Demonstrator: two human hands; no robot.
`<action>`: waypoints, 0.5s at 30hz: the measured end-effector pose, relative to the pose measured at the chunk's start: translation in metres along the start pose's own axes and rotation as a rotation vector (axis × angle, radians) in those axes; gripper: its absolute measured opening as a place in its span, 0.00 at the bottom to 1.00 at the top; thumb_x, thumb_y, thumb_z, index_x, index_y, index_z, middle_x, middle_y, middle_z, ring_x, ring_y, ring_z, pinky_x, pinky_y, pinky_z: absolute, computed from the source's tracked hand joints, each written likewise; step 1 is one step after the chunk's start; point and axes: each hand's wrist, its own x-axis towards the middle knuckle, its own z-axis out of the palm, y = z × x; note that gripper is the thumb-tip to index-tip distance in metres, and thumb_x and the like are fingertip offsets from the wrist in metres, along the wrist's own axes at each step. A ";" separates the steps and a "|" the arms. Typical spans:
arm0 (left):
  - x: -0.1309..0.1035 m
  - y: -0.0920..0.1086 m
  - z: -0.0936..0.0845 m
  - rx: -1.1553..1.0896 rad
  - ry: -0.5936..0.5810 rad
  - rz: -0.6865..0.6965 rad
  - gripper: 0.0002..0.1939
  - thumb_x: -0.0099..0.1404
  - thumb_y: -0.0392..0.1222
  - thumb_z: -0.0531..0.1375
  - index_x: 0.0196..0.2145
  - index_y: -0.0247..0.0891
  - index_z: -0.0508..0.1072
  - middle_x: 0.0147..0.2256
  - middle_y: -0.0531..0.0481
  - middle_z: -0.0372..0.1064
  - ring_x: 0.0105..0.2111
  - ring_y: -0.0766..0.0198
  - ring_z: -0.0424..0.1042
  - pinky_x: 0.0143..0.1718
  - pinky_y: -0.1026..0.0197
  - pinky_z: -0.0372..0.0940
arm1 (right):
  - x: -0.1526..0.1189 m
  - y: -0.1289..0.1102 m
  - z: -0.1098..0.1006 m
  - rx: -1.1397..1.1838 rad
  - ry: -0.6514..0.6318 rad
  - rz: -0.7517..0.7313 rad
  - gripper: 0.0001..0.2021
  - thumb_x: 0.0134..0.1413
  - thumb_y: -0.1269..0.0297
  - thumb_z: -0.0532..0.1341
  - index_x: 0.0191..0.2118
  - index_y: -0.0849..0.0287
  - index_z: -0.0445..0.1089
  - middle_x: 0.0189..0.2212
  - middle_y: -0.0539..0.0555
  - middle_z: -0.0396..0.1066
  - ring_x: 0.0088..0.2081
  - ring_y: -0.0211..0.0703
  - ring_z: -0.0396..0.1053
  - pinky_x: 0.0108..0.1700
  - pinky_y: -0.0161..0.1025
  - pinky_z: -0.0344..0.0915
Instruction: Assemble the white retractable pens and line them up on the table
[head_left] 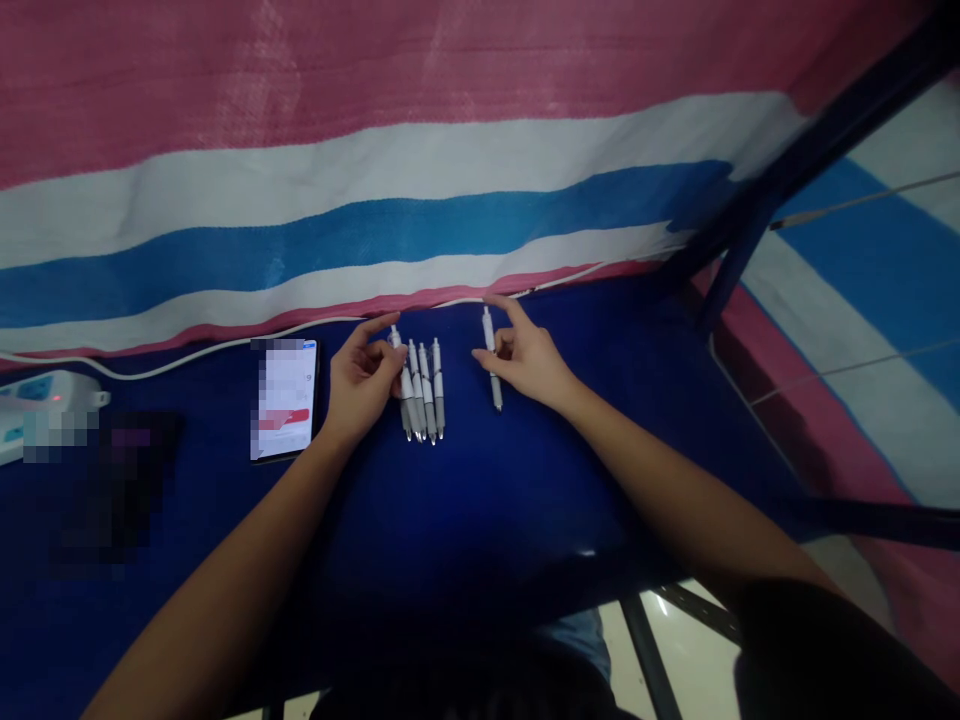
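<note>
Several white-and-grey click pens (pixel 427 390) lie side by side on the dark blue tabletop (pixel 465 530), tips toward me. At the left end of this row is my left hand (pixel 364 375). Its index finger reaches the top of the leftmost pen and its thumb lies across the barrel, with the other fingers curled. A single pen (pixel 489 335) of the same kind lies apart to the right. My right hand (pixel 529 355) holds it, index finger at the click end, thumb and curled fingers at the barrel; part of that pen is hidden by the thumb.
Left of my left hand lies a phone (pixel 289 400) with a lit screen. Farther left are a white power strip (pixel 56 395) and a dark blurred object (pixel 135 470). A white cable (pixel 202 350) runs along the back edge by a striped sheet (pixel 420 235). A dark frame bar (pixel 739 265) stands right.
</note>
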 end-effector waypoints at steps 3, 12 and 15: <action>0.000 0.000 0.000 -0.013 0.001 0.003 0.18 0.65 0.38 0.70 0.53 0.45 0.79 0.19 0.60 0.62 0.15 0.70 0.61 0.17 0.64 0.58 | 0.000 0.001 -0.006 -0.281 -0.007 -0.029 0.30 0.63 0.58 0.66 0.69 0.51 0.62 0.25 0.45 0.69 0.28 0.45 0.69 0.35 0.43 0.64; 0.000 -0.002 -0.001 -0.030 -0.020 0.027 0.18 0.65 0.38 0.69 0.53 0.42 0.77 0.19 0.62 0.63 0.14 0.71 0.63 0.16 0.66 0.57 | -0.003 -0.009 -0.006 -0.530 -0.089 0.011 0.20 0.69 0.53 0.64 0.62 0.52 0.69 0.29 0.50 0.75 0.30 0.46 0.71 0.32 0.41 0.56; 0.000 -0.004 -0.004 -0.040 -0.036 0.040 0.16 0.65 0.37 0.69 0.51 0.42 0.76 0.19 0.62 0.64 0.13 0.71 0.63 0.14 0.68 0.55 | -0.006 -0.014 -0.003 -0.608 -0.084 0.018 0.16 0.71 0.54 0.62 0.58 0.53 0.71 0.30 0.51 0.76 0.31 0.46 0.72 0.32 0.41 0.55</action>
